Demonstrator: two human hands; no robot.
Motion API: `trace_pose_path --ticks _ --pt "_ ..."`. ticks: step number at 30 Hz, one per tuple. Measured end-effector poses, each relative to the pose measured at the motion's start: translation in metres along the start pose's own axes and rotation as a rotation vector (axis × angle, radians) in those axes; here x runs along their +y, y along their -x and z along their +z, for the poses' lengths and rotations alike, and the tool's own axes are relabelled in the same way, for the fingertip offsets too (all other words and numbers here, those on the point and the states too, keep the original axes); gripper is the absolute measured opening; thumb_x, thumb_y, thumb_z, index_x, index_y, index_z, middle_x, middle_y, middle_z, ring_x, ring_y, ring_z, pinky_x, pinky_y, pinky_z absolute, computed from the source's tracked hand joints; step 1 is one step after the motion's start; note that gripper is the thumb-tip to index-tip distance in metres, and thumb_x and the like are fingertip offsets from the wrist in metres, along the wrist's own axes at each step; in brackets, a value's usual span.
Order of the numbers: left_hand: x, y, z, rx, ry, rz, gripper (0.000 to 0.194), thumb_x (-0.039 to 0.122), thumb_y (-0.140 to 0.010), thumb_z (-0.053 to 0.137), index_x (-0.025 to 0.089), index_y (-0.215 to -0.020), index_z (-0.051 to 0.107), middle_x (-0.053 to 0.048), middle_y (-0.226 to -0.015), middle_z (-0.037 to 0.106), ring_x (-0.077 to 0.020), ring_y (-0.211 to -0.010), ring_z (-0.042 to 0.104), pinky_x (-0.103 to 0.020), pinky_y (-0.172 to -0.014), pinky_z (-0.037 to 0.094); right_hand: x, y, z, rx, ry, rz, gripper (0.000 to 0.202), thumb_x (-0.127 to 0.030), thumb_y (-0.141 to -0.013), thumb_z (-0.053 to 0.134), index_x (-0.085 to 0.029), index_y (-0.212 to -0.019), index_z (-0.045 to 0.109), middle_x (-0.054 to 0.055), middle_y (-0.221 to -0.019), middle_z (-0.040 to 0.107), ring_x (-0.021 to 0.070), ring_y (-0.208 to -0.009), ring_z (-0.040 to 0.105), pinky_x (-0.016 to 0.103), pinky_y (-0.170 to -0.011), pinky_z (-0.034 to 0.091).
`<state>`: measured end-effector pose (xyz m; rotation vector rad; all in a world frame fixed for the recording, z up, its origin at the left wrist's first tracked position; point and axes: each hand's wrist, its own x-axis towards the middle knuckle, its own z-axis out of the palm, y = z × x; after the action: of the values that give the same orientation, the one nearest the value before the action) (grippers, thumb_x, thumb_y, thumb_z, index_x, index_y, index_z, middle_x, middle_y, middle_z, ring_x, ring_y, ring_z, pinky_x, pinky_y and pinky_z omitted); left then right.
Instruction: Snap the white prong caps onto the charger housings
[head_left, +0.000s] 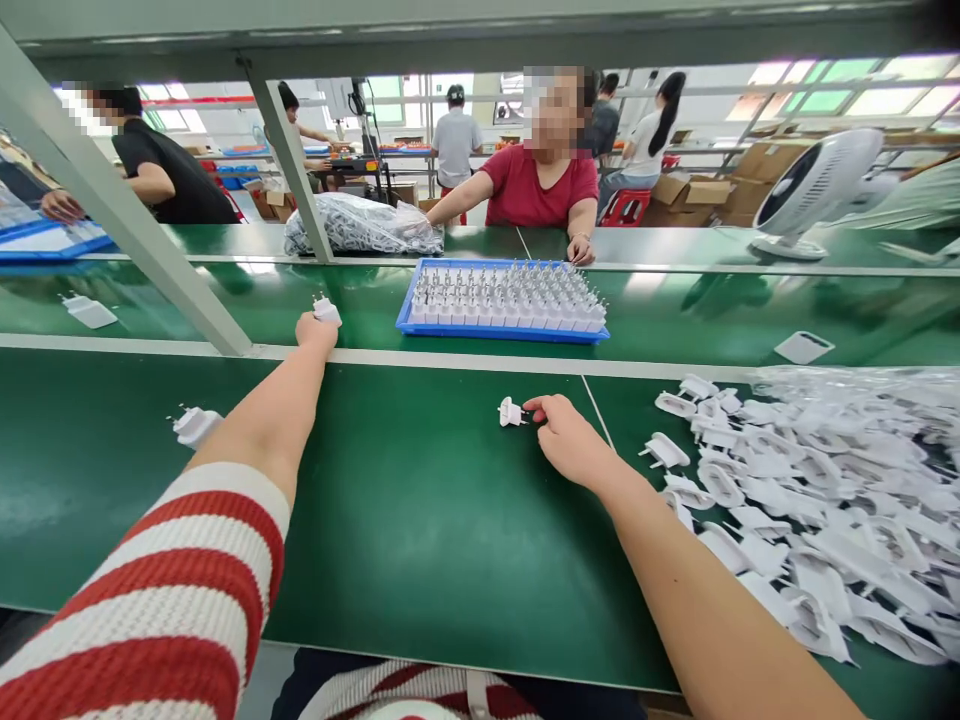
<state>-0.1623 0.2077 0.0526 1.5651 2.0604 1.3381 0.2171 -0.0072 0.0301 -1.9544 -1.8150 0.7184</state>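
My left hand [316, 332] reaches across the white divider strip with its fingers closed on a white plug adapter [327, 311], whose metal pins point up. Over the green table, my right hand [564, 432] pinches the pin end of a small white plug piece [511, 411] between thumb and forefinger. Beside my left forearm lies another white adapter [196, 426]. A further one [91, 311] rests on the far green surface at the left. To the right of my right hand spreads a heap of loose white plug pieces [795, 470].
A blue tray [502, 335] holds rows of adapters, pins up. Behind it sits a co-worker in a red shirt [536, 190], one arm at a clear bag [360, 225]. A metal post [142, 200] slants at the left; a white fan [814, 190] stands at the back right.
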Motion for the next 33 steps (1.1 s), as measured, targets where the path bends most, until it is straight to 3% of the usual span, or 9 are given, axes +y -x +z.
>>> trace_pose_path --ticks 3,5,8,9,12,15,19,24,33 --pt "0.008 0.008 0.005 0.010 0.061 -0.079 0.040 0.023 -0.087 0.071 0.005 -0.121 0.062 -0.025 -0.126 0.071 -0.0371 -0.126 0.066 -0.053 -0.113 0.049 0.004 -0.001 -0.006 0.022 -0.003 0.035 0.045 -0.005 -0.099 0.040 -0.013 -0.136 0.064 0.016 -0.133 0.065 0.0235 -0.112 0.070 0.037 -0.098 0.056" --pt "0.017 0.034 0.006 -0.021 0.115 -0.063 0.040 0.023 -0.092 0.068 0.006 -0.127 0.060 -0.022 -0.130 0.071 -0.0319 -0.122 0.069 -0.048 -0.111 0.052 0.003 0.001 -0.011 0.108 0.033 0.074 0.043 -0.013 -0.103 0.040 -0.013 -0.139 0.063 0.019 -0.139 0.063 0.0296 -0.114 0.069 0.045 -0.098 0.055" --pt "0.032 0.113 -0.008 -0.228 0.290 -0.007 0.043 0.025 -0.094 0.070 0.015 -0.135 0.060 -0.011 -0.129 0.074 -0.0233 -0.112 0.074 -0.037 -0.103 0.059 -0.005 0.008 -0.015 0.348 -0.014 -0.033 0.034 -0.025 -0.106 0.045 -0.017 -0.129 0.069 0.017 -0.135 0.067 0.0319 -0.113 0.068 0.048 -0.097 0.053" --pt "0.037 0.144 -0.017 -0.420 0.461 -0.020 0.042 0.026 -0.093 0.073 0.017 -0.132 0.063 -0.010 -0.127 0.074 -0.0243 -0.111 0.075 -0.038 -0.101 0.060 -0.010 0.012 -0.013 0.386 -0.103 -0.112 0.031 -0.030 -0.106 0.049 -0.019 -0.124 0.072 0.015 -0.129 0.071 0.0294 -0.109 0.069 0.046 -0.095 0.054" --pt "0.052 0.228 -0.051 -0.948 0.728 -0.192 0.039 0.040 -0.095 0.079 0.020 -0.126 0.067 -0.008 -0.122 0.075 -0.0259 -0.106 0.077 -0.040 -0.098 0.062 -0.027 0.027 -0.002 0.153 -0.484 -0.294 0.031 -0.045 -0.104 0.061 -0.023 -0.121 0.074 0.008 -0.119 0.077 0.0222 -0.103 0.070 0.037 -0.087 0.056" --pt "0.057 0.270 -0.070 -1.131 0.773 -0.197 0.038 0.040 -0.099 0.078 0.023 -0.130 0.066 -0.004 -0.111 0.076 -0.0186 -0.097 0.074 -0.033 -0.095 0.061 -0.043 0.043 0.013 -0.166 -0.686 -0.356 0.036 -0.051 -0.099 0.071 -0.025 -0.123 0.075 0.005 -0.118 0.078 0.0190 -0.100 0.070 0.033 -0.081 0.055" --pt "0.045 0.279 -0.067 -1.116 0.710 -0.031 0.028 0.039 -0.105 0.069 0.022 -0.126 0.065 -0.004 -0.103 0.068 -0.0148 -0.094 0.066 -0.027 -0.088 0.058 -0.054 0.056 0.023 -0.081 -0.687 -0.422 0.025 -0.048 -0.096 0.078 -0.023 -0.095 0.076 0.003 -0.103 0.077 0.0165 -0.088 0.067 0.032 -0.075 0.054" --pt "0.030 0.279 -0.064 -1.018 0.667 0.224 0.027 0.039 -0.112 0.056 0.022 -0.132 0.062 -0.007 -0.118 0.062 -0.0145 -0.093 0.064 -0.027 -0.084 0.058 -0.059 0.062 0.017 -0.068 -0.629 -0.468 0.018 -0.032 -0.091 0.082 -0.022 -0.095 0.068 0.001 -0.094 0.070 0.0134 -0.076 0.062 0.028 -0.067 0.053" --pt "0.017 0.288 -0.076 -0.748 0.723 0.544 0.033 0.029 -0.113 0.050 0.023 -0.146 0.054 -0.005 -0.106 0.062 -0.0123 -0.080 0.058 -0.024 -0.067 0.050 -0.069 0.079 0.034 -0.294 -0.574 -0.587 0.033 -0.037 -0.110 0.056 -0.022 -0.081 0.050 -0.005 -0.072 0.048 0.0083 -0.056 0.039 0.026 -0.051 0.031"
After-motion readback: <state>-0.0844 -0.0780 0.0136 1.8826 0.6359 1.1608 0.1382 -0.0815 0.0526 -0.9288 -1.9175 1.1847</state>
